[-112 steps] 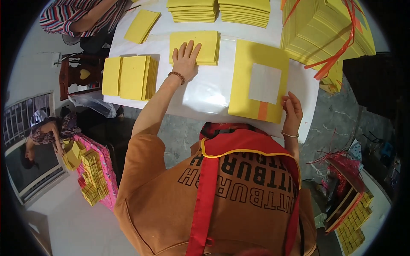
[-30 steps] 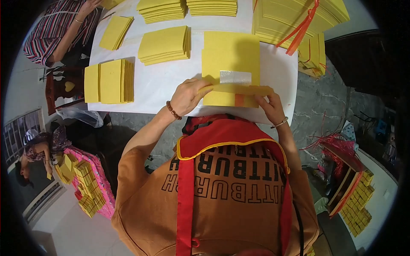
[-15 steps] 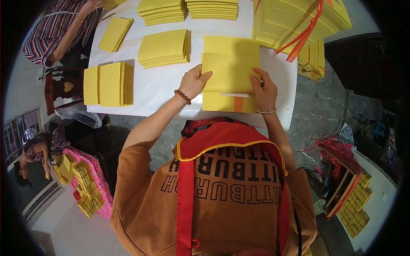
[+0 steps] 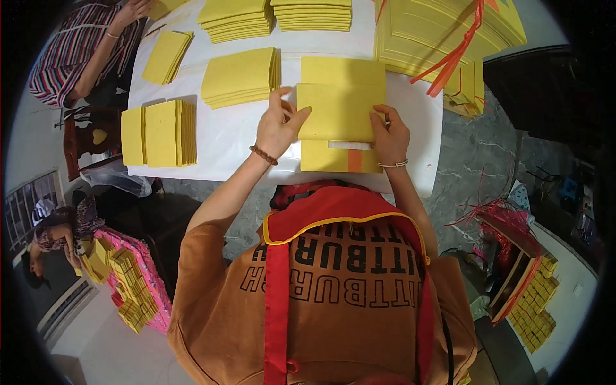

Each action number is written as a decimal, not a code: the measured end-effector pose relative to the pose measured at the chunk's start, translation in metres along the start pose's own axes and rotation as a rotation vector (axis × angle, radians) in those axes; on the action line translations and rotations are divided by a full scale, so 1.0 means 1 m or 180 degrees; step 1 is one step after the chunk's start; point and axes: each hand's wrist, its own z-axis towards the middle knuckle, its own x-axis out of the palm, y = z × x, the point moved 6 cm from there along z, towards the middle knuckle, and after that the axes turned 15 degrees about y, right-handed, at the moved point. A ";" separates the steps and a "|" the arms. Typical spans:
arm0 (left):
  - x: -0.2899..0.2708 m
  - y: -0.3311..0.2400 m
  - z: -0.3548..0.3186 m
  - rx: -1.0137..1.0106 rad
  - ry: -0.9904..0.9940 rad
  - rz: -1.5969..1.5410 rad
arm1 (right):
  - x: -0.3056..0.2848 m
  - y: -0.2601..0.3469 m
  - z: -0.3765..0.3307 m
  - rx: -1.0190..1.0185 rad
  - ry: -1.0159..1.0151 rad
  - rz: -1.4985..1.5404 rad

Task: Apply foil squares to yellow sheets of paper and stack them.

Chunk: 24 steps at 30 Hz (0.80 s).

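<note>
The fingers of the left hand (image 4: 276,125) were spread, the thumb laid on the left border of a yellow sheet (image 4: 340,115) and the index finger off its edge; on the right hand (image 4: 390,138) the thumb lay on the opposite border, the other fingers curled beside it; whether they pinched the paper could not be told. The sheet lay directly between the two hands, toward the right from the left thumb and toward the left from the right one; both thumbs touched it, so neither hand was clearly nearer; its visible panel was longest from side to side.

It looked flat, plain and matte, with fairly straight edges; it rested over a yellow base layer (image 4: 317,160) that showed above and below it; at its lower edge appeared a narrow pale strip (image 4: 350,145), with an orange band (image 4: 355,160) running down from there.

Farther out, a stack of yellow folded pieces (image 4: 237,78) sat just beyond the left fingertips on the white table (image 4: 224,138); another yellow stack (image 4: 163,133) stood at the table's left; a large yellow bundle (image 4: 410,48) with a red-orange ribbon (image 4: 449,58) occupied the far right; a co-worker's hand (image 4: 131,13) showed at the upper left.
</note>
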 end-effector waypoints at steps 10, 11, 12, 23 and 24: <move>0.072 -0.036 0.012 0.1740 0.0265 0.2943 | -0.002 -0.001 -0.004 0.0136 -0.0046 0.0057; 0.073 -0.034 0.013 0.1718 0.0224 0.2989 | 0.000 -0.003 -0.002 0.0125 0.0057 0.0132; 0.074 -0.032 0.013 0.1733 0.0243 0.2986 | 0.002 -0.001 -0.001 0.0105 0.0174 0.0209; 0.066 -0.035 0.008 0.2135 0.0411 0.2838 | 0.036 0.018 -0.067 -0.1315 0.0903 -0.2327; 0.064 -0.036 0.007 0.2124 0.0379 0.2846 | 0.037 0.018 -0.065 -0.1282 0.0966 -0.2274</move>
